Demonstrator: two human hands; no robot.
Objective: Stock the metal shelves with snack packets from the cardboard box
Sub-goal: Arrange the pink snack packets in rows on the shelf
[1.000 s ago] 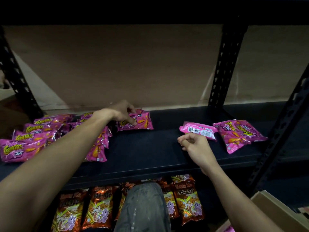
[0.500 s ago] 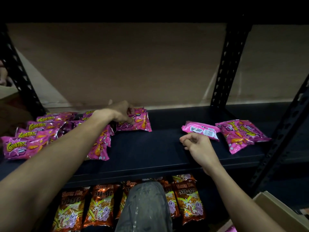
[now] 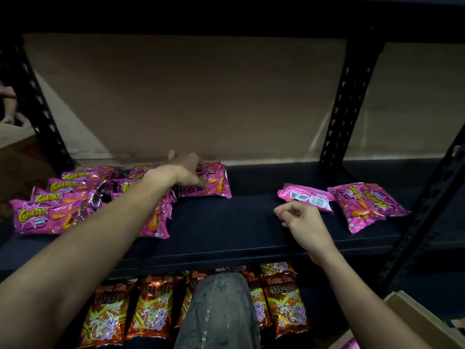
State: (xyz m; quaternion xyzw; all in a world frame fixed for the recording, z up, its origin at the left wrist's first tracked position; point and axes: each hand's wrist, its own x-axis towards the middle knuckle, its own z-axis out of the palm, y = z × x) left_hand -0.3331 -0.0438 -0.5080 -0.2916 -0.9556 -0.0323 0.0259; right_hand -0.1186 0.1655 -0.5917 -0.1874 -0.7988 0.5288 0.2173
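Loads of pink Corntoz packets [image 3: 57, 215] lie overlapping at the left end of the black shelf [image 3: 226, 222]. Just right of that heap, near the back, the left hand [image 3: 187, 171] is reached in with its fingers curled over the left end of one more pink packet [image 3: 216, 185], gripping it where it lies flat. Bare shelf in the middle. Then the right hand [image 3: 302, 219] rests on the shelf, balled up loosely with nothing in it as far as I can see. Just behind it there's a face-down packet [image 3: 307, 197], white label up, and beside that a right-hand pair [image 3: 364, 205] stacked crooked. Orange packets [image 3: 284, 306] fill the level below, and the cardboard box [image 3: 412, 313] pokes in at the bottom right corner.
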